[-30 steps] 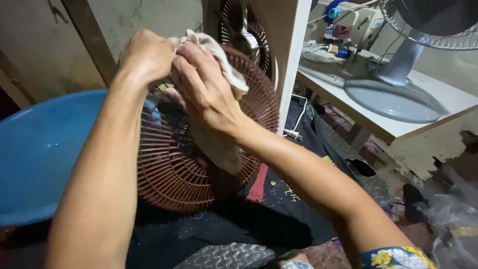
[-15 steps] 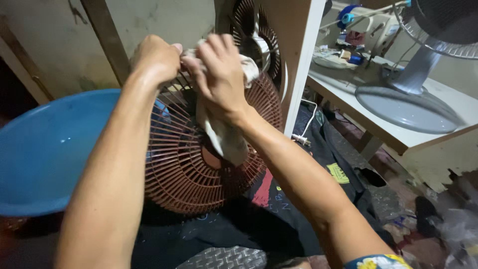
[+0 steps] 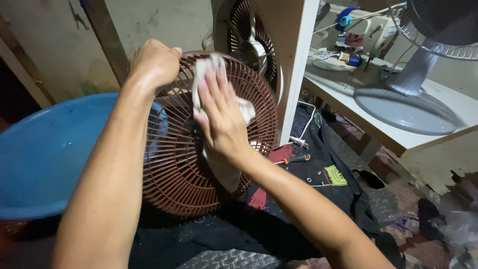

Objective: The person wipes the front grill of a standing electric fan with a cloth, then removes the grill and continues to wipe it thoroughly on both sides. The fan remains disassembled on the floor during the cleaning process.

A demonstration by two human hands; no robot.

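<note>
Home repair corner, fan grilles [image 3: 209,134], screwdriver [image 3: 297,159]
</note>
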